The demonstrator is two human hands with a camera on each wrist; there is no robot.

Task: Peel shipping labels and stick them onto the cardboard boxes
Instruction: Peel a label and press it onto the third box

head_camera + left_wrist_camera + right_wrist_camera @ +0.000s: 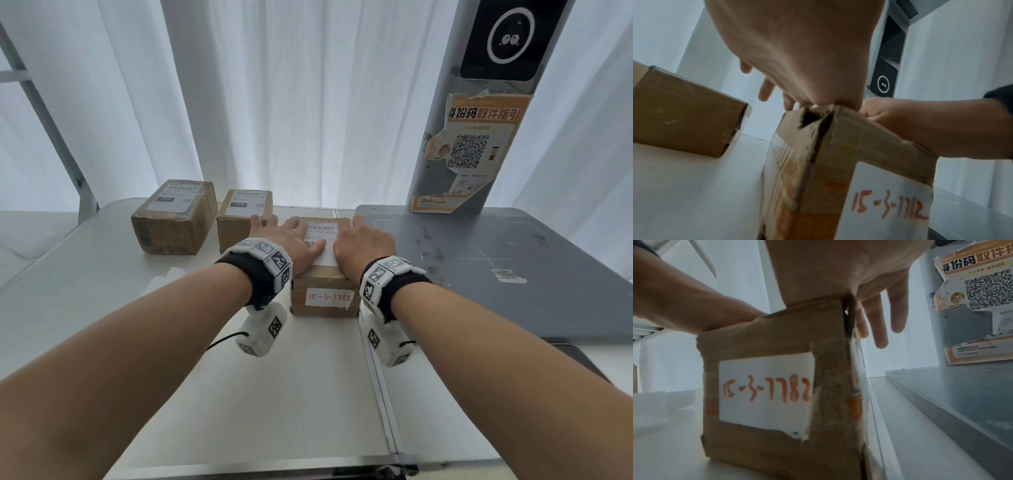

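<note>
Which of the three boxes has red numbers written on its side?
The nearest cardboard box, the one both hands press on top. A white sticker on its front side has red handwritten numbers. The two boxes further back, and, show only printed labels on top.

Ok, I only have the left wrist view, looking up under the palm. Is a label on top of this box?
Observer: Yes. A white shipping label lies on the box top, left hand and right hand pressing flat on it.
Operator: And the other boxes?
Observer: The large box and small box behind it on the left each carry a label on top.
Operator: Anything on that post?
Observer: A torn orange QR poster.
</note>
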